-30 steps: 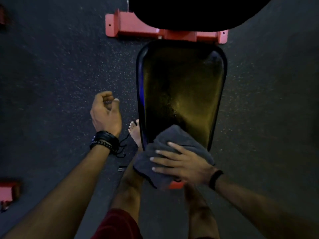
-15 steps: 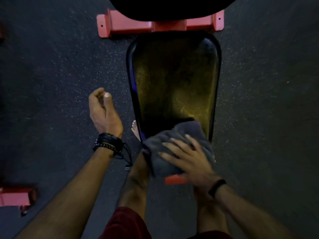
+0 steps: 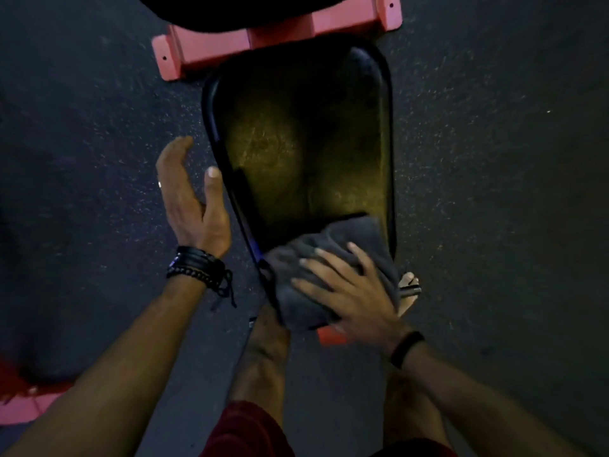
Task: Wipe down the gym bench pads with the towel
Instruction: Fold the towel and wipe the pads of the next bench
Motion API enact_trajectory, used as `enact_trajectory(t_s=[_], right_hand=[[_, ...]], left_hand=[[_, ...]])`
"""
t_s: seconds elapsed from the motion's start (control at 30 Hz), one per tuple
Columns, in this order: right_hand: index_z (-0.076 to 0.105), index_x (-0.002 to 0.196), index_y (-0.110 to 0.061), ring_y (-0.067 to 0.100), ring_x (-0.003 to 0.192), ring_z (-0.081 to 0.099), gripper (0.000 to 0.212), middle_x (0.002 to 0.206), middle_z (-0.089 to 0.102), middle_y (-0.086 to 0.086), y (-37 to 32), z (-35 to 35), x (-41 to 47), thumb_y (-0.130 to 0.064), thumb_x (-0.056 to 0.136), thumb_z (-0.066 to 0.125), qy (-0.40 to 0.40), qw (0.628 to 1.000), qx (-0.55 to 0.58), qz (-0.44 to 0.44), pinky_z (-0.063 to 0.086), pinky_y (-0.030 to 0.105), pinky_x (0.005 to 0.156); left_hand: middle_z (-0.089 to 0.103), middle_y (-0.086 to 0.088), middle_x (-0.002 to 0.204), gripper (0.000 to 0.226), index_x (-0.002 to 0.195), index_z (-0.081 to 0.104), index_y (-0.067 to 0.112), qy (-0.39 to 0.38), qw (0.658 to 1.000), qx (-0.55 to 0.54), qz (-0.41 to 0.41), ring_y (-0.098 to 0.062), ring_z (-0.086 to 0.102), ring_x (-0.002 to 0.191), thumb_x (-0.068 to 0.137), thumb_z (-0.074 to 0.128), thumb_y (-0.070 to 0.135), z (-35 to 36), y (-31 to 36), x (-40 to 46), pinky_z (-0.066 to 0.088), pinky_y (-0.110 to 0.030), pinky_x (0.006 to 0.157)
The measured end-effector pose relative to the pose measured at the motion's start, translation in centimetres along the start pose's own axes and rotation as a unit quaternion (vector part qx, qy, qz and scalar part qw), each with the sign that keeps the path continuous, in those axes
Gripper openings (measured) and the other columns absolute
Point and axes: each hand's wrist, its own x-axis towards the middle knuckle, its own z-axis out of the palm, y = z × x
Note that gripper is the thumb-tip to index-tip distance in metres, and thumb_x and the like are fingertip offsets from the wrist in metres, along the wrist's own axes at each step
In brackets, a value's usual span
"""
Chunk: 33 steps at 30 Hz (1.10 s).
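Note:
A black bench seat pad runs away from me in the head view, narrowing toward its near end, with a yellowish sheen on top. A bunched grey towel lies on that near end. My right hand presses flat on the towel with its fingers spread. Beside the pad's left edge my left hand hovers with fingers straight and thumb out, holding nothing. A second black pad shows at the top edge.
The red bench frame crosses the floor behind the seat pad, and a red frame tip pokes out under the towel. Another red piece sits at lower left. My bare legs and feet stand at the pad's near end on dark speckled floor.
My right hand has slid the towel from the pad's near left corner toward its right side. My left hand has uncurled and moved closer to the pad's left edge.

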Motion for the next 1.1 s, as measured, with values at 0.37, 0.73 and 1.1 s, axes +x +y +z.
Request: enact_trajectory(t_s=[0.37, 0.73, 1.1], right_hand=[[0.055, 0.138, -0.021, 0.031, 0.143, 0.033, 0.061, 0.151, 0.043, 0.007, 6.2, -3.0, 7.3, -0.057, 0.089, 0.052, 0.244, 0.879, 0.131, 0.389, 0.031, 0.052, 0.112], [0.05, 0.141, -0.014, 0.021, 0.118, 0.055, 0.063, 0.132, 0.054, 0.006, 16.8, -6.2, 16.1, -0.047, 0.088, 0.061, 0.293, 0.804, 0.305, 0.418, 0.049, 0.043, 0.094], [0.051, 0.137, -0.015, 0.022, 0.118, 0.056, 0.066, 0.132, 0.056, 0.008, 9.3, -3.2, 6.9, -0.051, 0.083, 0.063, 0.264, 0.746, 0.387, 0.473, 0.046, 0.042, 0.097]], left_hand=[[0.019, -0.019, 0.159, 0.061, 0.152, 0.026, 0.008, -0.238, 0.877, 0.242, 0.34, -0.033, 0.014, 0.148, 0.099, 0.037, 0.036, 6.8, 2.5, 5.7, 0.007, -0.051, 0.12], [0.009, -0.019, 0.161, 0.065, 0.154, 0.015, 0.008, -0.258, 0.816, 0.374, 0.356, -0.034, 0.006, 0.149, 0.099, 0.026, 0.039, 7.5, 2.9, 5.8, 0.01, -0.059, 0.117], [0.008, -0.016, 0.161, 0.068, 0.155, 0.014, 0.01, -0.278, 0.82, 0.362, 0.345, -0.032, 0.004, 0.15, 0.096, 0.03, 0.04, 7.4, 3.2, 6.1, 0.01, -0.059, 0.117]])
